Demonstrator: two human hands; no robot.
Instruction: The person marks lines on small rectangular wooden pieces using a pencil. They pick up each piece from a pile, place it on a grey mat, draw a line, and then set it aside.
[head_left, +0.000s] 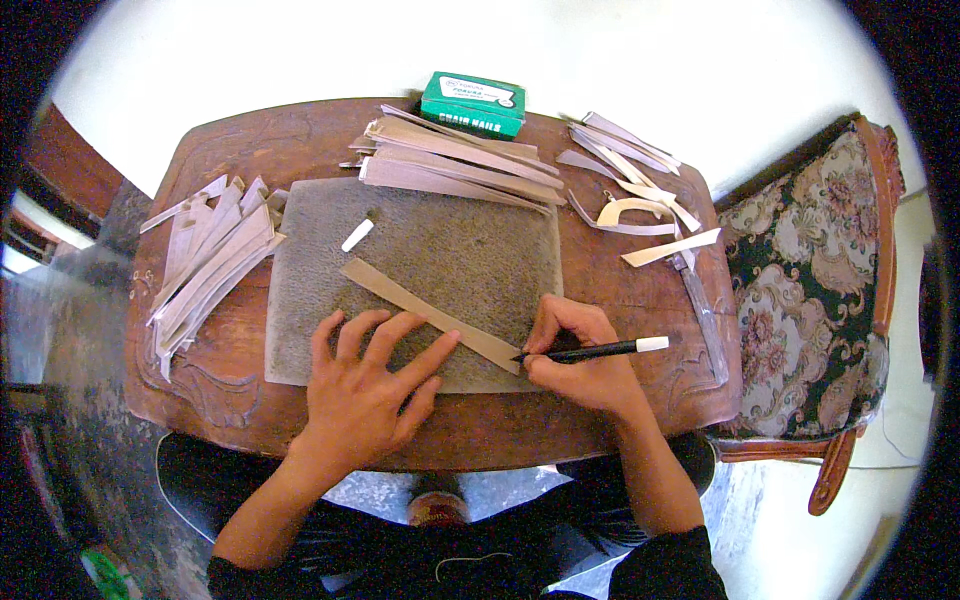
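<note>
A narrow tan strip (420,308) lies slantwise on a grey rectangular board (470,240), its near end toward the right. My left hand (370,375) rests beside it with fingers spread, the index fingertip touching the strip's edge. In my right hand (572,350) is a black marker pen (595,352) with a white rear end. The pen's tip meets the strip close to its near right end. A small white pen cap (357,236) sits on the board, beyond the strip's far end.
The carved wooden table (630,300) carries a pile of tan strips (455,165) behind the board, more strips (215,260) at left, and loose pale offcuts (640,205) at right. A green box (472,105) stands at the back edge. Right of the table is a floral upholstered chair (810,270).
</note>
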